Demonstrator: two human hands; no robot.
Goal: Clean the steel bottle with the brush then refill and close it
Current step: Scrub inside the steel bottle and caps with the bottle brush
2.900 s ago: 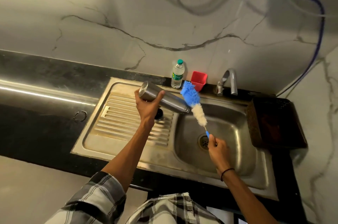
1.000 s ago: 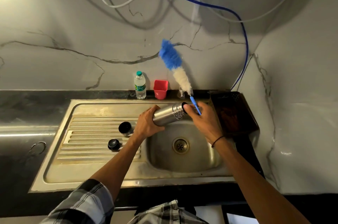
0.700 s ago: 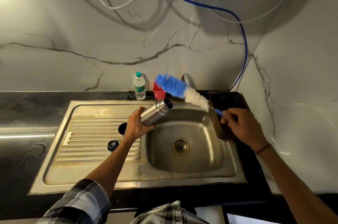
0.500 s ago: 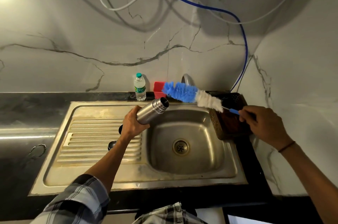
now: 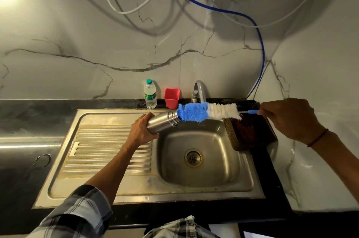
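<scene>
While the left hand (image 5: 140,132) wraps its fingers round the lower body of the steel bottle (image 5: 162,124), it holds the bottle tilted over the near-left rim of the sink (image 5: 202,183), mouth pointing away toward the right hand (image 5: 287,117). That hand pinches the thin blue handle of the bottle brush (image 5: 207,113), which lies nearly level between the two hands, its blue tip touching the bottle's mouth.

By my judgement the bottle is rigid, light when empty, and slick when wet, so a full wrap around the body suits it. The brush's wire stem looks likely to flex, and a grip closer to the bristles would steer it better.

Half a second ago the brush tip hung just clear of the mouth; now it meets the opening, and the right hand has drawn farther out. Beyond the left hand stand a plastic water bottle (image 5: 150,94) and a red cup (image 5: 171,98), with the tap (image 5: 199,90) behind the brush.
</scene>
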